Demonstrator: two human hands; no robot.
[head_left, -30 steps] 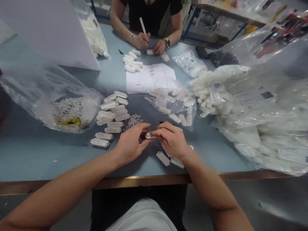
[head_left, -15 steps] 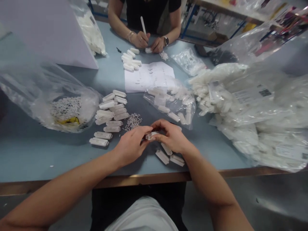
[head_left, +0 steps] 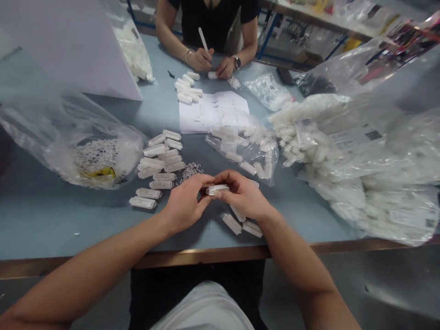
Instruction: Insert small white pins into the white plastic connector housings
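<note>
Both hands pinch white oblong connector [head_left: 217,189]: L hand [head_left: 185,201], R hand [head_left: 245,197].

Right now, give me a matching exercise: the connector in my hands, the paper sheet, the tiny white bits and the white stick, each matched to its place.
1 connector
2 paper sheet
3 tiny white bits
4 white stick

A in a co-worker's hand
B loose on the table by laid-out connectors
C pinched between left hand and right hand
D flat, mid-table

Pairs: 1-C, 2-D, 3-B, 4-A
</note>
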